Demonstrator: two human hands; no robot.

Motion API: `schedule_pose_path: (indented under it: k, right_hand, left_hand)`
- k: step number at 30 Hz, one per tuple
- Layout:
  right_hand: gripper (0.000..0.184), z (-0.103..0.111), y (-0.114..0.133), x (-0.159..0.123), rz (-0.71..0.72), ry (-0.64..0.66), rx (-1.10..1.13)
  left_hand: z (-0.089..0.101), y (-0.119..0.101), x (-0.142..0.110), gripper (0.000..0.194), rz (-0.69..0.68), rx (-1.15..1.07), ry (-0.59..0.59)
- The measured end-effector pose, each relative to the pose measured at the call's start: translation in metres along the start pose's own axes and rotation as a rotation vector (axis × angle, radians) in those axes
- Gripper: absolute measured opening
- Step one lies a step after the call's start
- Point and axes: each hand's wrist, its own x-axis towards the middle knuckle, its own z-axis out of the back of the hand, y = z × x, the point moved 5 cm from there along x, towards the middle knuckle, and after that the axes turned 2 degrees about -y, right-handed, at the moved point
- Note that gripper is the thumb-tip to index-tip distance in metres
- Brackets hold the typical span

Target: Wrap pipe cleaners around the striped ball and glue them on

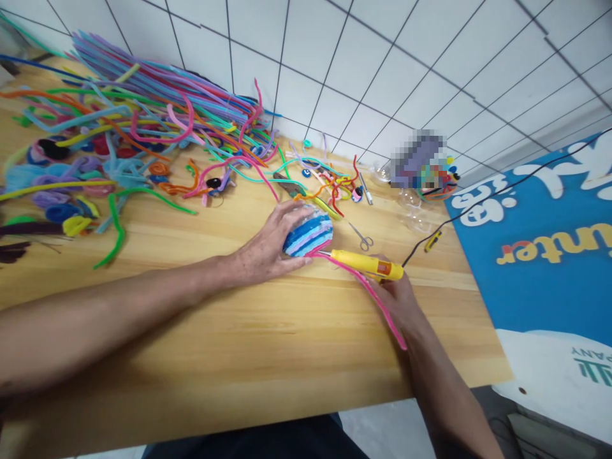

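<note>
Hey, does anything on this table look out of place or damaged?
Nothing looks plainly spilled or broken. The untidy part is the tangle of loose fuzzy stems at the left, strewn crosswise beside a neater bundle. Near the wall, a pixelated patch hides what's beneath. The striped ball in the left hand looks undamaged.

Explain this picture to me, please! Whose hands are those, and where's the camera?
There's no robot here: these are a person's own bare hands. The camera is worn on their head, looking forward and down. The left hand holds a round, striped thing. The right hand grips a yellow tool, which looks like a glue gun. Its tip is close to the stripes, where a pink fuzzy strip hangs off. On the wooden table lie colourful fuzzy stems and scissors.
</note>
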Motion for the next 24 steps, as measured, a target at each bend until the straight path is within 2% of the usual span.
schedule_pose_path:
  k: [3, 8, 12, 18, 24]
  right_hand:
    - [0.046, 0.001, 0.003, 0.001, -0.002, 0.007, 0.012]
    - [0.037, 0.005, -0.002, 0.000, -0.009, -0.076, 0.033]
    - [0.040, 0.007, -0.004, 0.002, 0.003, -0.057, 0.011]
    - [0.046, 0.011, -0.003, 0.006, -0.008, -0.068, -0.006]
    - [0.044, 0.010, -0.007, 0.004, -0.037, -0.092, 0.010]
  left_hand:
    - [-0.001, 0.001, -0.001, 0.101, 0.013, -0.006, 0.009]
    - [-0.001, 0.002, -0.001, 0.098, 0.024, -0.006, 0.007]
    - [-0.001, 0.000, 0.000, 0.097, -0.009, -0.002, -0.008]
    - [0.001, 0.001, 0.001, 0.098, 0.023, -0.019, 0.007]
    - [0.000, 0.001, 0.000, 0.099, 0.011, -0.021, 0.014]
